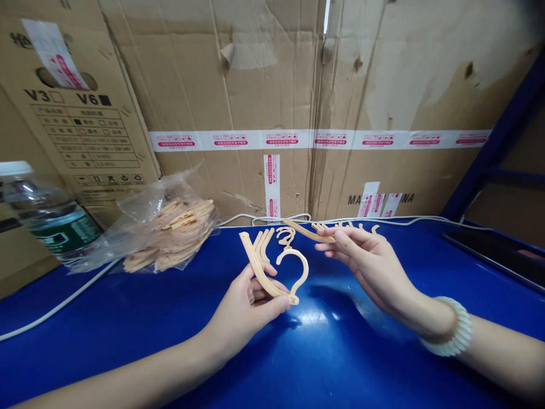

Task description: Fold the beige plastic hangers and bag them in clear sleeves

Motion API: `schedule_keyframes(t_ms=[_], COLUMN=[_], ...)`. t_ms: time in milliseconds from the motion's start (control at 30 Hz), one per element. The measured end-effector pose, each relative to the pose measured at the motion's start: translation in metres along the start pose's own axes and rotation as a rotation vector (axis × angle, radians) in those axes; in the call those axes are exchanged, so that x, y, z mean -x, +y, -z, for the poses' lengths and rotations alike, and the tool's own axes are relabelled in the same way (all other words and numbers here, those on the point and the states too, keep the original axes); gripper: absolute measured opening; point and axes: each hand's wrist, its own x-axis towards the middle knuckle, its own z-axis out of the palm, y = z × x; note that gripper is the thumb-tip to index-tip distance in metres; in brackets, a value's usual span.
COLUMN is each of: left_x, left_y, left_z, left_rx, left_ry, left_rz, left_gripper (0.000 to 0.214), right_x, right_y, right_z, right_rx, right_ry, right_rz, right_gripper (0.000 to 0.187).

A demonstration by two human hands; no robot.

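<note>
My left hand [251,298] is closed on a beige plastic hanger piece, a curved hanger arm [258,267] joined or held at its lower end to an open round hook [305,270]. Pinched between the thumb and fingers of my right hand [366,250] is a second curved hanger arm [300,230], raised above the table and apart from the hook. Just beyond my left hand, several loose hanger arms [266,241] lie side by side, with more hooks [286,234] beside them. Other beige pieces [374,229] lie partly hidden behind my right hand.
On the left, a clear plastic bag [187,227] full of beige pieces lies near a water bottle [55,216]. A white cable [63,309] crosses the blue table [323,363]. Cardboard [238,182] stands along the back; a dark flat object [498,255] lies at right.
</note>
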Motion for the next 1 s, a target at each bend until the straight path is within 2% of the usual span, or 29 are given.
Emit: schedule_keyframes(t_ms=[133, 233, 333, 400, 433, 533, 600, 800, 1000], left_x=[0.000, 0.000, -0.001, -0.002, -0.002, -0.002, -0.002, -0.001, -0.001], left_y=[0.002, 0.006, 0.004, 0.001, 0.000, -0.002, 0.000, 0.009, 0.008], left_z=[-0.001, -0.002, -0.001, 0.000, 0.000, 0.000, 0.000, 0.000, 0.001], left_rx=[0.017, 0.018, 0.032, 0.039, 0.042, 0.053, 0.069, 0.125, 0.146], left_ry=[0.001, 0.004, 0.009, 0.013, 0.014, 0.003, -0.006, -0.037, -0.062], left_rz=[0.005, 0.032, 0.020, 0.002, -0.005, 0.009, 0.012, 0.031, 0.023], left_gripper=[0.047, 0.047, 0.047, 0.046, 0.046, 0.047, 0.048, 0.047, 0.044], right_x=[0.005, 0.008, 0.012, 0.015, 0.017, 0.023, 0.027, 0.034, 0.034], right_y=[0.001, 0.003, 0.004, 0.005, 0.005, 0.004, 0.005, 0.016, 0.016], right_z=[-0.002, -0.003, -0.007, -0.010, -0.011, -0.017, -0.020, -0.023, -0.023], right_rx=[-0.110, -0.164, -0.240, -0.303, -0.328, -0.346, -0.310, -0.249, -0.186], right_ry=[0.004, 0.057, 0.112, 0.061, 0.012, -0.146, -0.212, -0.299, -0.315], right_rz=[-0.196, -0.282, -0.333, -0.385, -0.418, -0.492, -0.498, -0.465, -0.383], right_gripper=[0.027, 0.029, 0.048, 0.058, 0.057, 0.038, 0.032, 0.030, 0.030])
